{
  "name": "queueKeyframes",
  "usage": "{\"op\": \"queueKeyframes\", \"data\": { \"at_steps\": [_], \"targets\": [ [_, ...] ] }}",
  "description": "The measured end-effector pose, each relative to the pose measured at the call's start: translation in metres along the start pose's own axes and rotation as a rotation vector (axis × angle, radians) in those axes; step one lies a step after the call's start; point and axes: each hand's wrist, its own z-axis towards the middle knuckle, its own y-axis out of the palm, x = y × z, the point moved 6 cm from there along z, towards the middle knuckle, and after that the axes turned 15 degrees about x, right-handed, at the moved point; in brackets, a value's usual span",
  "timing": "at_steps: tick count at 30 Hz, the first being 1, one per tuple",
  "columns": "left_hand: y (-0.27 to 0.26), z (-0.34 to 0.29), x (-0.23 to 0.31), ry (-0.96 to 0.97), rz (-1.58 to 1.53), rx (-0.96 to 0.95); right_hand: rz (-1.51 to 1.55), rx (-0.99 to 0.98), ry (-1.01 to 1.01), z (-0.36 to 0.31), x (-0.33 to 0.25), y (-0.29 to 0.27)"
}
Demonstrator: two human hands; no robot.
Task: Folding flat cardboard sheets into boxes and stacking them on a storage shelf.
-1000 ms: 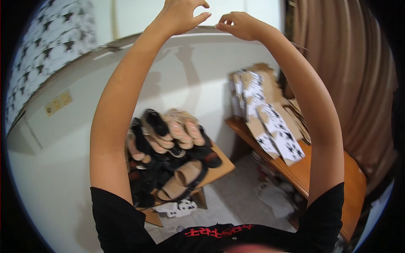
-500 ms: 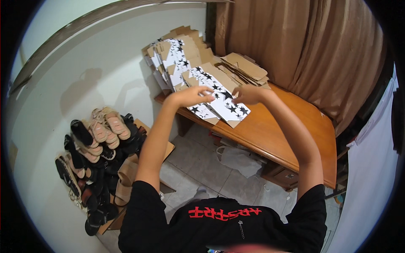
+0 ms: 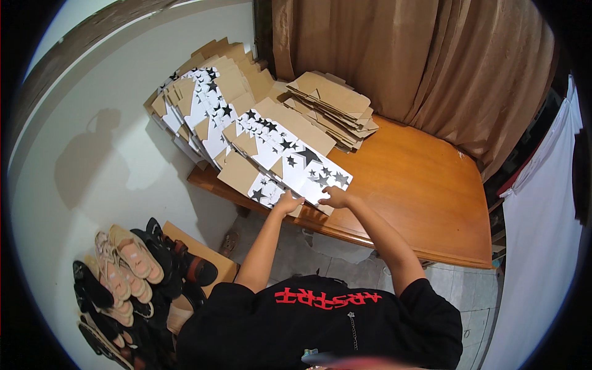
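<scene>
A flattened cardboard box (image 3: 290, 147), white with black stars on part of its face and plain brown elsewhere, lies on top of overlapping ones on the wooden table (image 3: 425, 185). My left hand (image 3: 287, 203) is at its near edge, thumb uppermost, with the fingers partly hidden against the cardboard. At the near right corner, my right hand (image 3: 335, 197) has its fingers curled on the same box. Beneath and to the left, more star-printed flattened boxes (image 3: 206, 114) spread in a leaning, overlapping pile against the wall.
Plain brown folded cardboard pieces (image 3: 330, 95) are stacked at the back of the table, before a brown curtain (image 3: 382, 55). Several sandals and shoes (image 3: 132, 259) crowd a low rack at the lower left. White cloth (image 3: 542, 203) hangs at the right.
Both hands have come down and nearer to me, from above the star-printed box to its near edge. My view has shifted, showing the table and box pile closer.
</scene>
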Motion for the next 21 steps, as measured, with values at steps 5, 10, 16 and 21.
{"op": "queueKeyframes", "data": {
  "at_steps": [5, 10, 16, 21],
  "targets": [
    [0.020, 0.040, -0.044, 0.045, -0.201, 0.122, -0.059, 0.099, 0.135, 0.017, -0.001, 0.049],
    [0.045, 0.028, -0.030, -0.071, -0.504, 0.050, -0.236, 0.268, 0.061, 0.013, -0.004, 0.065],
    [0.035, 0.016, -0.018, -0.150, -0.531, 0.101, -0.347, 0.438, -0.027, 0.016, 0.002, 0.076],
    [0.040, 0.017, -0.029, -0.215, -0.635, 0.133, -0.399, 0.440, -0.147, 0.018, -0.003, 0.075]
  ]
}}
